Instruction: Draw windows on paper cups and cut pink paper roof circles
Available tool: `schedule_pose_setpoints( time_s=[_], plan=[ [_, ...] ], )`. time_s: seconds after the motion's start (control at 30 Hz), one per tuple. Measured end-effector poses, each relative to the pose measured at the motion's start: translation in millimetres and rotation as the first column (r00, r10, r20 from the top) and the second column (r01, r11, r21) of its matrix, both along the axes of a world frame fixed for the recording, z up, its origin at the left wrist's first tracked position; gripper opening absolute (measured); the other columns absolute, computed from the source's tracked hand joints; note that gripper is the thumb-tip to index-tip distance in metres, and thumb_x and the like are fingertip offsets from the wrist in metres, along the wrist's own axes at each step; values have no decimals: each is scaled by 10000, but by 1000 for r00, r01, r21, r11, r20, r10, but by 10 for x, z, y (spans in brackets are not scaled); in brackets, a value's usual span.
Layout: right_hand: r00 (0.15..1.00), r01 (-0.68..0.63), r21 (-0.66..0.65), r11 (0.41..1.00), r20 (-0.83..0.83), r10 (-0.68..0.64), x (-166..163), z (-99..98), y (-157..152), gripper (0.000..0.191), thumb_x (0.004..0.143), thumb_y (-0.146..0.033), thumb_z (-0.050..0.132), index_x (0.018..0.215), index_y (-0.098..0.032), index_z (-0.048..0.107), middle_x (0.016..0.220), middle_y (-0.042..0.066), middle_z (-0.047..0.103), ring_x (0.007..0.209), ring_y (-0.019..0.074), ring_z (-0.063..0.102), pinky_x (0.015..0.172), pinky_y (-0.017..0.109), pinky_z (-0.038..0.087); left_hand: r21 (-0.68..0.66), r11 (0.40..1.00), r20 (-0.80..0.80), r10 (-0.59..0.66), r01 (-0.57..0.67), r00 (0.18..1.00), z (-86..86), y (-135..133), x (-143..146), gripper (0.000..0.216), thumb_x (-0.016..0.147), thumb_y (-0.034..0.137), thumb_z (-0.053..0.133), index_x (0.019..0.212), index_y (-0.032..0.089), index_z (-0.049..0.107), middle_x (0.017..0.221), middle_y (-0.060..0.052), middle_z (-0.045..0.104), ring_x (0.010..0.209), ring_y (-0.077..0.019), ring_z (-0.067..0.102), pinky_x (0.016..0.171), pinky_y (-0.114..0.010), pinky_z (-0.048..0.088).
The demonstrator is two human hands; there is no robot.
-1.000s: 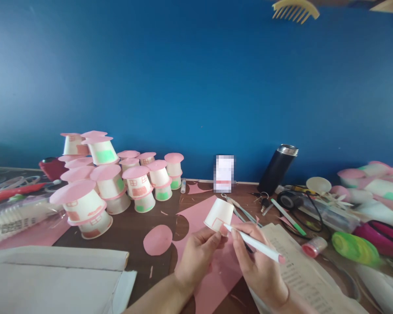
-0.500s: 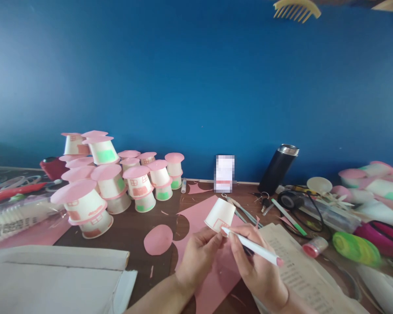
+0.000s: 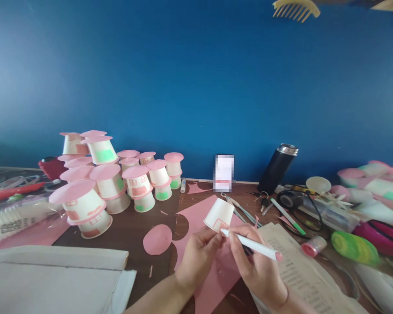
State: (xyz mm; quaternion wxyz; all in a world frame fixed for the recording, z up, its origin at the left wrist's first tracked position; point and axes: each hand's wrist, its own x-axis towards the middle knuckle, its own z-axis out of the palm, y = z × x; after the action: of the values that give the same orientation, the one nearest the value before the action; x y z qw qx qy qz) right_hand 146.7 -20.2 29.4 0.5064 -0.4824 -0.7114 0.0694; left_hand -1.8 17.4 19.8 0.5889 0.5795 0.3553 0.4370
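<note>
My left hand (image 3: 197, 258) pinches the rim of a small white paper cup (image 3: 220, 214), held tilted with its base pointing up and away. A pink drawn rectangle shows on the cup's side. My right hand (image 3: 255, 266) grips a white pen with a pink end (image 3: 251, 245), and its tip touches the cup near the pink drawing. Both hands hover over a pink paper sheet (image 3: 212, 270) with round holes cut out of it.
Several finished cup houses with pink round roofs (image 3: 114, 183) stand stacked at the left. A pink paper disc (image 3: 157, 239) lies on the brown table. A black flask (image 3: 277, 168), scissors (image 3: 240, 210), a glue stick (image 3: 313, 246), printed paper (image 3: 298, 270) and clutter fill the right. White cardboard (image 3: 55, 279) lies front left.
The pen tip has shifted slightly left along the cup's lower edge. The cup and left hand have barely moved.
</note>
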Motion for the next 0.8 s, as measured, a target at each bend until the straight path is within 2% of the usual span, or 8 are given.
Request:
schedule_pose_setpoints(
  time_s=[0.1,0.3,0.47,0.63,0.8],
  plan=[
    [1000,-23,-5,1000,2,23,2,-5,-16,108,936,-189,534,1003,-248,595,890,17,664,823,164,657,747,270,519,36,999,8,-5,4,1000,-10,-3,10,318,855,430,598,770,144,707,831,-65,624,831,-218,553,761,-314,412],
    [1000,5,15,1000,-17,-5,-4,-10,-1,125,940,-186,537,1041,-231,596,923,48,676,860,183,667,773,292,531,56,998,-1,20,-20,1000,-11,-2,31,357,875,446,574,712,144,670,773,-42,576,770,-184,516,726,-295,397],
    [1000,12,9,1000,-17,-12,-2,-1,7,95,939,-195,541,996,-234,607,860,33,664,794,180,659,720,286,537,23,999,-5,31,-31,1000,-36,-11,27,380,852,470,604,672,142,672,749,-36,584,740,-170,506,697,-283,394],
    [1000,4,-1,1000,-25,-4,-9,16,0,100,939,-198,539,1000,-231,611,874,36,671,795,180,667,716,285,546,-97,995,81,-6,13,997,-39,-6,38,364,804,490,664,845,136,738,752,-59,668,730,-180,561,689,-288,428],
    [999,-15,28,999,-39,16,-15,29,8,138,934,-169,538,1045,-222,599,917,38,660,817,167,668,734,274,544,-143,988,214,-27,58,977,37,-9,40,356,757,457,729,920,142,758,815,-78,714,776,-196,611,722,-296,458]
  ],
)
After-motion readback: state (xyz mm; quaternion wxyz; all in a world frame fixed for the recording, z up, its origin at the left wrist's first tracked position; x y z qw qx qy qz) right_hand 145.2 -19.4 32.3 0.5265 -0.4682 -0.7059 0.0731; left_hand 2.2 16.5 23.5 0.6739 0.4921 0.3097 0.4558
